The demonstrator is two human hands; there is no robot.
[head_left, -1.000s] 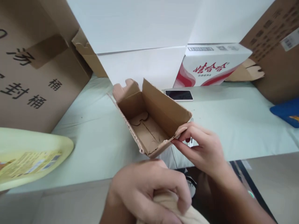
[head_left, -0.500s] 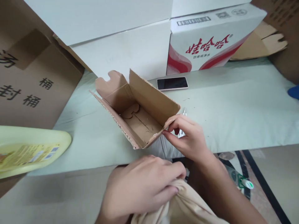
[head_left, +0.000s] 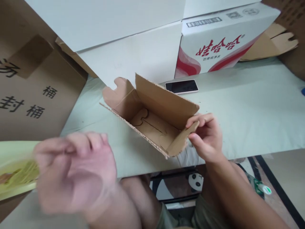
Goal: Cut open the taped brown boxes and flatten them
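An open cardboard box (head_left: 152,127) with raised flaps rests tilted at the front of the green-covered surface. My right hand (head_left: 207,136) pinches its right end flap between thumb and fingers. Inside, the floor of the box shows a slit and a curved cut. My left hand (head_left: 76,171) is raised at the left, apart from the box, palm partly showing and fingers bent. Motion smears it, and I cannot make out anything in it. Behind the left hand is a yellow bottle (head_left: 19,184) with a label, partly covered.
A phone (head_left: 182,86) lies behind the box, against a white carton with red print (head_left: 212,47). A large brown carton (head_left: 30,89) stands at the left. Flattened cardboard (head_left: 271,44) is at the back right. Below the edge are a panda picture (head_left: 195,181) and a plastic bottle (head_left: 263,188).
My left hand has let go of the beige cloth and moved up and left. My right hand has shifted slightly right with the flap, and the box has turned a little.
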